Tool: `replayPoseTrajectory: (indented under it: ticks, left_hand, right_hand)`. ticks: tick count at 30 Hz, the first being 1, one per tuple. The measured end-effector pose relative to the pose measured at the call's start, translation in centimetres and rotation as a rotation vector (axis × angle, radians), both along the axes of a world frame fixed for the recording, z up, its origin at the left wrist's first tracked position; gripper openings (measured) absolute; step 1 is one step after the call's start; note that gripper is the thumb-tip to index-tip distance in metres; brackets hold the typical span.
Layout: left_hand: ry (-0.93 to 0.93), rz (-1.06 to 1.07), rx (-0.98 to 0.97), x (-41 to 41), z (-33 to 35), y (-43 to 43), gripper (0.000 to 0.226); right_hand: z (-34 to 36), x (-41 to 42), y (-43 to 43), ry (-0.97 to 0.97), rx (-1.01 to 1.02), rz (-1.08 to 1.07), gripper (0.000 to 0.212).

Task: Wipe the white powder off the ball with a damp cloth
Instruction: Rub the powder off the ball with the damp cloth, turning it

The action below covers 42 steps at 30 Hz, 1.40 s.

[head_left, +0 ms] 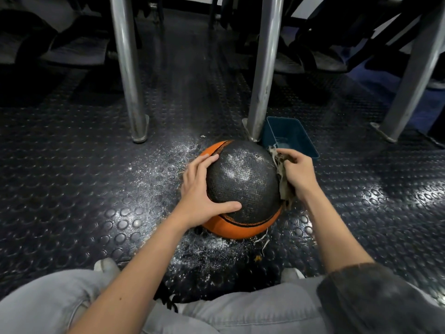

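1. Grey trousers point(48, 307) and the toes of two pale shoes point(106, 265) fill the near edge of the view. The person sits or crouches low, with both bare forearms reaching forward.
2. Task item: an orange and black ball point(243, 179) rests on the dark studded floor point(72, 189) ahead of the knees. It is just in front of a metal leg point(262, 80) and a blue tub point(289, 136).
3. Left hand point(202, 189): fingers spread flat and pressed against the ball's left flank, thumb laid along the near side. It grips nothing and only steadies the ball.
4. Right hand point(298, 172): fingers curled round a frayed, dirty cloth point(283, 179), holding it against the ball's right side.
5. Condition: pale powder point(237, 165) shows in patches on the top of the black panel. More is scattered on the floor to the left of and in front of the ball. Whether the tub holds water cannot be told.
6. Assessment: wiping appears under way, with the right flank being worked and the top panel not yet clean.
7. Recommended method:
   - Keep the left palm firm so the ball does not roll under the cloth's pressure.
   - Draw the cloth over the crown in overlapping strokes, working into the pebbled texture.
   - Turn the ball in stages with the left hand.
8. Risk: rolling the ball through the spilled powder would likely soil cleaned areas, so lifting it clear is advisable.
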<state>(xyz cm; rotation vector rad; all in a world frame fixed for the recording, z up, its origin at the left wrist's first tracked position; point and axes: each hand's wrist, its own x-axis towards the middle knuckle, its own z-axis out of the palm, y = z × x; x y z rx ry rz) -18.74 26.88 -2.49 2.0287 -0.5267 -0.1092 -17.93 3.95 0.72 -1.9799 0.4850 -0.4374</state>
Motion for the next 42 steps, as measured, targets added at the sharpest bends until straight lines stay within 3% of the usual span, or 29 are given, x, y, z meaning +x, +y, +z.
replayPoseTrajectory:
  ticks: [5,7,12,18,20,24,25,27,31,33,38,40,42]
  left_hand:
    - [0.019,-0.01,0.0,0.6,0.0,0.4,0.106]
    - [0.027,-0.017,-0.007,0.7,0.0,0.7,0.107]
    - [0.023,-0.045,0.0,0.7,0.1,0.6,0.1]
    - [0.056,-0.053,-0.049,1.0,-0.1,1.1,0.098]
    - [0.069,-0.057,-0.059,1.1,-0.1,1.2,0.098]
    - [0.093,-0.055,-0.07,1.3,0.0,1.2,0.1]
    - [0.087,-0.055,-0.072,1.3,-0.1,1.3,0.102]
    - [0.067,-0.056,-0.074,1.5,-0.4,1.6,0.103]
    - [0.079,0.0,-0.111,1.5,-0.7,1.6,0.091]
    - [0.058,0.076,-0.114,1.4,-0.4,1.1,0.083]
    - [0.089,0.148,-0.092,1.2,-0.4,0.2,0.11]
    - [0.097,0.178,-0.096,1.5,-0.7,0.4,0.115]
    - [0.132,0.176,-0.126,1.8,-0.7,0.6,0.115]
  right_hand:
    - [1.2,-1.8,3.6,-0.267,-0.326,0.252,0.042]
    - [1.3,-1.2,3.2,-0.258,-0.411,0.33,0.041]
    - [-0.6,0.1,-0.2,-0.006,0.033,0.027,0.044]
    - [0.0,-1.7,3.2,-0.291,-0.247,0.198,0.044]
    - [-1.1,-1.4,1.9,-0.194,-0.081,0.054,0.044]
    - [-4.3,-2.0,1.0,0.073,0.576,-0.312,0.033]
    - [-4.5,-2.2,1.6,0.075,0.585,-0.36,0.033]
    - [-4.4,-2.8,3.3,-0.028,0.38,-0.403,0.038]
    - [-4.0,-5.4,7.9,-0.272,-0.11,-0.275,0.043]
    - [-4.5,-5.9,9.0,-0.367,-0.258,-0.237,0.043]
    - [-4.4,-5.8,8.4,-0.487,-0.491,-0.013,0.038]
    - [-4.2,-4.9,6.9,-0.426,-0.458,-0.012,0.039]
    - [-3.9,-3.6,5.2,-0.25,-0.187,-0.11,0.043]
